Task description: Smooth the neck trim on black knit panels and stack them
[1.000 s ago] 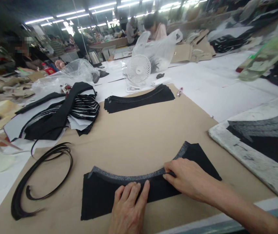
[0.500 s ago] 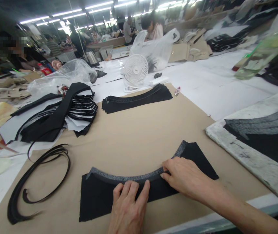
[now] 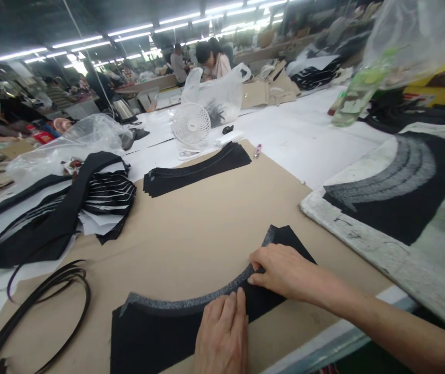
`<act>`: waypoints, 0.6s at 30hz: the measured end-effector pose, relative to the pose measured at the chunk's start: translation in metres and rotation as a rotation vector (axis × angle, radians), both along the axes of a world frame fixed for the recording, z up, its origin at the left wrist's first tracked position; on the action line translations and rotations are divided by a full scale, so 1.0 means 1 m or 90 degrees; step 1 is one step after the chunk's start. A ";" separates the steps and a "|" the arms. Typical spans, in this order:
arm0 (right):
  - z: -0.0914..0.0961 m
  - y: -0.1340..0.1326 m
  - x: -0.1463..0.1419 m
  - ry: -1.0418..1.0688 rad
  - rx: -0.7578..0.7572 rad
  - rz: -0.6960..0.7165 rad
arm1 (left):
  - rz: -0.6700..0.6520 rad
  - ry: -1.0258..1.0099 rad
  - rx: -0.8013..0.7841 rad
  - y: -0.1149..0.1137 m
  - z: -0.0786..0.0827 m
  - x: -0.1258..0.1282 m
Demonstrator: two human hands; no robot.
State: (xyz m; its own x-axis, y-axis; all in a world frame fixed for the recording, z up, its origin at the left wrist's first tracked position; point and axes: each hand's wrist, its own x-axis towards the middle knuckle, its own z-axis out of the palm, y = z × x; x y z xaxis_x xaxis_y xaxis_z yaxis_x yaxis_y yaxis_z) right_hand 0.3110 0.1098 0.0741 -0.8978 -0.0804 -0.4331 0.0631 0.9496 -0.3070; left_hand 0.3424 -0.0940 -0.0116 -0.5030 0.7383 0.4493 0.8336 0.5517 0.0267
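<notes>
A black fabric piece (image 3: 156, 337) with a curved, speckled grey edge strip (image 3: 179, 303) lies in front of me on brown paper. My left hand (image 3: 224, 330) rests flat on its middle, fingers stretched and close together, tips just below the strip. Further right along the curve, my right hand (image 3: 280, 270) pinches the strip between thumb and forefinger. Part of the piece is hidden under both hands. Beyond it, several similar black pieces (image 3: 203, 174) lie overlapped on the paper's far edge.
Thin black strips (image 3: 31, 306) lie coiled at left, below a pile of black and white pieces (image 3: 43, 228). A white fan (image 3: 191, 126) stands behind. At right, a pale board (image 3: 347, 234) carries a black panel (image 3: 441, 171) with grey curved bands; a green bottle (image 3: 357, 98) stands beyond.
The view has swung right, showing more of the board. My left hand has shifted right along the piece and its fingers have drawn together. The right hand's pinch sits slightly nearer the right end.
</notes>
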 end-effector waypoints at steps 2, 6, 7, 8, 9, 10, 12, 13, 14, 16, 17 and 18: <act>0.002 0.013 -0.004 -0.009 -0.013 -0.008 | 0.015 0.003 0.011 0.001 -0.005 0.001; 0.007 0.029 -0.010 -0.005 -0.006 -0.029 | 0.053 -0.010 0.011 0.003 -0.009 0.003; 0.008 0.030 -0.012 0.000 -0.002 -0.031 | 0.048 -0.010 -0.003 0.003 -0.009 0.003; 0.008 0.030 -0.012 0.004 0.001 -0.032 | 0.045 -0.008 -0.009 0.003 -0.008 0.003; 0.008 0.030 -0.013 0.008 0.004 -0.033 | 0.042 -0.007 -0.011 0.002 -0.008 0.002; 0.008 0.029 -0.013 0.012 0.007 -0.033 | 0.040 -0.006 -0.011 0.002 -0.007 0.002; 0.007 0.026 -0.013 0.021 0.014 -0.034 | 0.037 -0.003 -0.009 0.002 -0.007 0.000; 0.006 0.026 -0.013 0.025 0.017 -0.033 | 0.036 0.000 -0.008 0.002 -0.008 0.000; 0.005 0.025 -0.012 0.031 0.020 -0.032 | 0.036 0.004 -0.006 0.003 -0.009 -0.001; 0.002 0.025 -0.011 0.043 0.024 -0.029 | 0.039 0.016 0.014 0.004 -0.011 -0.001; 0.000 0.026 -0.010 0.051 0.026 -0.028 | 0.040 0.022 0.023 0.005 -0.012 -0.001; -0.001 0.026 -0.009 0.058 0.027 -0.026 | 0.041 0.026 0.027 0.005 -0.013 -0.001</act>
